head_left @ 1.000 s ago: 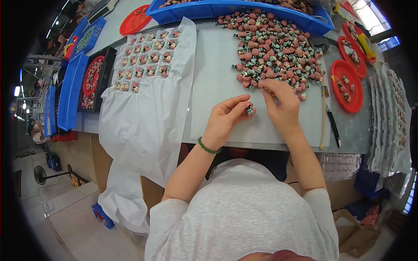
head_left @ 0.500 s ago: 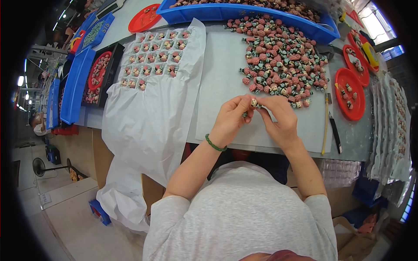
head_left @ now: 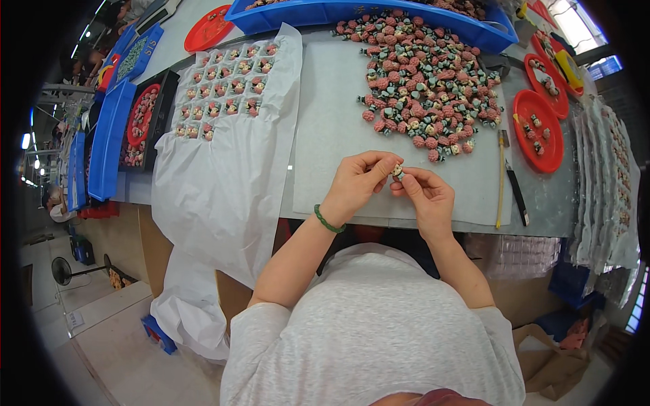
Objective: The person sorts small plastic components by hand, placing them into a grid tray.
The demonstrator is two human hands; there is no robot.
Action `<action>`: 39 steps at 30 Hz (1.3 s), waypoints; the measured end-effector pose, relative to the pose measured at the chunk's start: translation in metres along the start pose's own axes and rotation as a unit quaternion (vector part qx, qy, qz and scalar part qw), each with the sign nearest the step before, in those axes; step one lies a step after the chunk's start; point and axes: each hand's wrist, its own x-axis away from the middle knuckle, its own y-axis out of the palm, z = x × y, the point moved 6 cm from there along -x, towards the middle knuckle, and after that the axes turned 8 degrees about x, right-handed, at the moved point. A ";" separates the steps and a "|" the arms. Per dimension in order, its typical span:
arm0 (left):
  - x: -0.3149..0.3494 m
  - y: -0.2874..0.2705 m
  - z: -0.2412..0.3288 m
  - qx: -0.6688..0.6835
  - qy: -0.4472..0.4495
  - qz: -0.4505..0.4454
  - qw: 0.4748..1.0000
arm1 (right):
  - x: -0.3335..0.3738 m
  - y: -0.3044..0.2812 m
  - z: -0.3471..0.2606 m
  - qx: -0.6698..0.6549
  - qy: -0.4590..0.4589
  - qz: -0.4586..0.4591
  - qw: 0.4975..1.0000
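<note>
A small painted figurine [head_left: 397,173] with a pale face and grey-green body is pinched between my two hands, above the front of the white sheet [head_left: 325,122]. My left hand [head_left: 362,177], with a green braided bracelet at the wrist, grips its head side between thumb and fingers. The thumb and fingertips of my right hand [head_left: 428,196] close on its lower part. Beyond my hands spreads a big pile of pink-haired figurines [head_left: 426,95]. To the left, a compartment tray [head_left: 223,88] holds rows of the same figurines, on white tissue paper [head_left: 210,169].
A long blue bin [head_left: 305,19] of figurines borders the far side. Red plates [head_left: 538,152] with a few figurines stand at the right, near a yellow stick [head_left: 500,196] and a black-handled knife [head_left: 518,196]. At the left are a blue tray [head_left: 112,142] and a black box [head_left: 157,125].
My right hand has turned and dropped slightly, its fingers now lower on the figurine, whose face shows more fully. The whole view has shifted a little.
</note>
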 end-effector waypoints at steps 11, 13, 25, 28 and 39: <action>0.005 0.004 0.003 0.143 0.019 -0.083 0.986 | 0.007 -0.007 -0.013 0.139 -0.151 0.031 0.978; 0.005 0.004 0.003 0.144 0.016 -0.083 0.986 | 0.009 -0.005 -0.019 0.163 -0.199 0.022 0.966; 0.007 0.000 0.005 0.196 -0.014 -0.043 0.980 | 0.000 -0.005 -0.034 0.265 -0.224 -0.009 0.938; 0.006 -0.002 0.005 0.110 0.051 -0.026 0.992 | -0.006 0.004 -0.028 0.153 -0.123 -0.046 0.980; 0.026 -0.002 0.017 -0.054 0.182 -0.020 0.982 | -0.007 0.011 -0.008 0.066 -0.008 -0.040 0.997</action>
